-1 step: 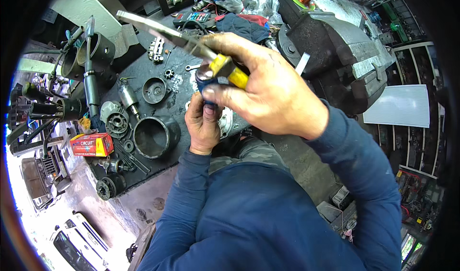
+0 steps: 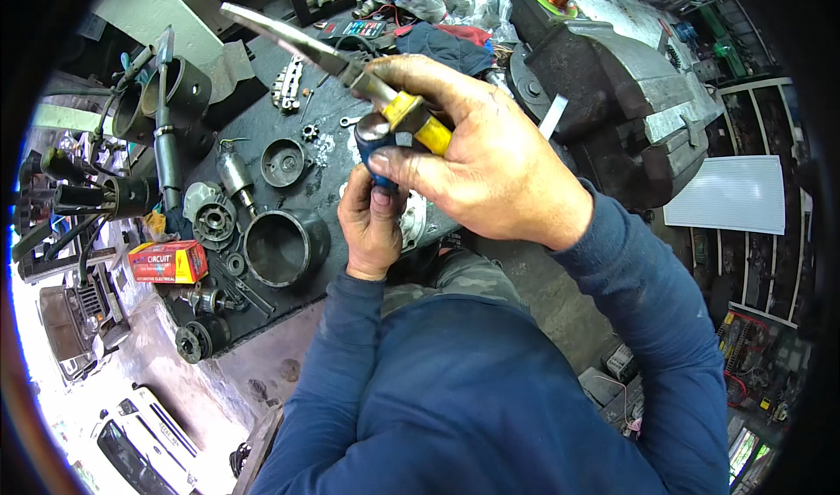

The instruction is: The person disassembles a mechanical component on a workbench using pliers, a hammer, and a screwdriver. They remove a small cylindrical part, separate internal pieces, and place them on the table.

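Note:
My right hand [image 2: 490,154] is closed around long-nose pliers [image 2: 328,58] with yellow grips, their jaws pointing to the far left. Its thumb also presses on a tool with a blue handle [image 2: 378,149] and a rounded dark end. Just below, my left hand [image 2: 369,233] is closed, with thumb and fingers pinched round the lower end of that handle. Whatever lies beneath those fingers is hidden. Beyond the hands, a small ring-ended metal part [image 2: 348,122] and a small gear [image 2: 310,132] lie on the dark bench [image 2: 328,184].
A round metal cover [image 2: 284,163], an open cylindrical housing [image 2: 282,248], a small cylindrical motor-like part [image 2: 234,176] and a red and yellow box [image 2: 168,261] stand on the left. A large bench vise [image 2: 604,101] is at the right. Cloths [image 2: 446,53] lie at the back.
The pliers' jaws have shifted slightly away from me. More of the blue handle shows between my hands, and my right forearm has moved a little to the left.

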A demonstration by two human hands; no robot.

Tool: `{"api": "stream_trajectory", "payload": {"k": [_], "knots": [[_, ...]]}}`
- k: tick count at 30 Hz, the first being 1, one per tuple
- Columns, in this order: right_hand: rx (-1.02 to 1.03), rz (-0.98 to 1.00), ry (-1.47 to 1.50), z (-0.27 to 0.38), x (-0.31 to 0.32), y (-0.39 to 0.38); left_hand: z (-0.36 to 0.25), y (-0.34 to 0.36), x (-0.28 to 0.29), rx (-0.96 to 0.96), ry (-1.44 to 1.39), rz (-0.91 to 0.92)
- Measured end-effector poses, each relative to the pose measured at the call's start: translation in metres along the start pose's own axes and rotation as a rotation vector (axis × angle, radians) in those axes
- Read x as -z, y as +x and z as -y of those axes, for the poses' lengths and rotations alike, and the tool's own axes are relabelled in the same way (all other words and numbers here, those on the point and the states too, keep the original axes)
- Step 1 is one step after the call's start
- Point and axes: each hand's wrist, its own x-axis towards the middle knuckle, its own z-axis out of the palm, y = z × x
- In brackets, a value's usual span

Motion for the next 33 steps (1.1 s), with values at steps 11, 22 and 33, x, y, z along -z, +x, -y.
{"api": "stream_trajectory", "payload": {"k": [11,22,33], "knots": [[0.232,-0.148,-0.016,-0.022,-0.012,-0.010,-0.085,0.011,0.048,0.025,1.011,0.571],[0.105,-0.209,0.024,-0.022,-0.012,-0.024,-0.060,-0.002,0.041,0.143,0.905,0.355],[-0.014,-0.444,0.405,-0.027,-0.024,-0.049,-0.043,-0.013,0.031,0.199,0.972,0.188]]}}
